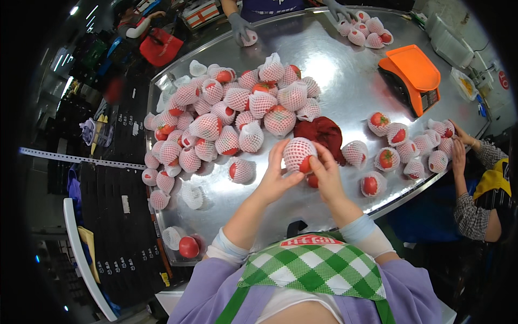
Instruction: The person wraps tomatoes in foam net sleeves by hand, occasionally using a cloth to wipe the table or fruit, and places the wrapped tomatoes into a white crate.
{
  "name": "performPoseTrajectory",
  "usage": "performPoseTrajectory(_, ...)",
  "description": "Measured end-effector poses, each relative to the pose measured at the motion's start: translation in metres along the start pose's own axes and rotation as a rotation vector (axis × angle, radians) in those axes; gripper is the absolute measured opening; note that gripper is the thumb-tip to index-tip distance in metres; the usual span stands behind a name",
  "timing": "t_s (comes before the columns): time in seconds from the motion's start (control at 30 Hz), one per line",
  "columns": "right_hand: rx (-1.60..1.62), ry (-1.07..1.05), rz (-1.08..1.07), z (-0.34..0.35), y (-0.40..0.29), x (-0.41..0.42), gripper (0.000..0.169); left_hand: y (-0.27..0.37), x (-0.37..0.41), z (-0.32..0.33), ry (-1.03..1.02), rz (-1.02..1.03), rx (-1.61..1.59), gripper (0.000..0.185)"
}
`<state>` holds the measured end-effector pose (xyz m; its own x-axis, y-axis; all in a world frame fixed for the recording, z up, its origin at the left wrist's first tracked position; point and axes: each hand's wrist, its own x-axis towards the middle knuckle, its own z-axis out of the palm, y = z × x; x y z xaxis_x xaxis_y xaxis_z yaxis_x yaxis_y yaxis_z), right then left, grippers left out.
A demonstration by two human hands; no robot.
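Between my two hands is a red tomato in a white foam net sleeve [299, 154], held above the metal table. My left hand [276, 174] grips its left side and my right hand [327, 172] its right side, where bare red skin shows. Beneath them lies another tomato [312, 180], partly hidden by my right hand. A dark red cloth [323, 131] lies just beyond. Left of the cloth is a large heap of net-sleeved tomatoes [226, 113]. One sleeved tomato [241, 170] and an empty-looking foam net [192, 195] lie nearer. A bare tomato [189, 247] sits at the near left corner.
An orange scale [415, 73] stands at the back right of the metal table [348, 81]. More sleeved tomatoes [387, 159] lie on the right, near a co-worker's hands [459, 150]. Across the table, a co-worker's gloved hand [239, 27] touches a sleeved tomato. Black crates [121, 227] stand at left.
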<state>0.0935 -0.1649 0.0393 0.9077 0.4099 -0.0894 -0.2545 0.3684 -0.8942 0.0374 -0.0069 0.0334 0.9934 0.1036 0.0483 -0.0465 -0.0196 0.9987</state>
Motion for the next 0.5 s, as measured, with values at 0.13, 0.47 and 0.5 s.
performPoseTrajectory(0.13, -0.073, 0.072, -0.097, -0.012, 0.001, 0.01, 0.026, 0.015, 0.014, 0.02, 0.047, -0.085, -0.248, 0.081)
performPoseTrajectory(0.47, 0.628, 0.035, 0.351, -0.018, -0.003, 0.017, 0.02, -0.011, 0.011, 0.005, -0.045, -0.433, -1.068, 0.06)
performPoseTrajectory(0.5, 0.676, 0.015, 0.428, -0.02, -0.004, 0.015, 0.021, -0.013, 0.01, 0.004, -0.027, -0.448, -1.109, 0.06)
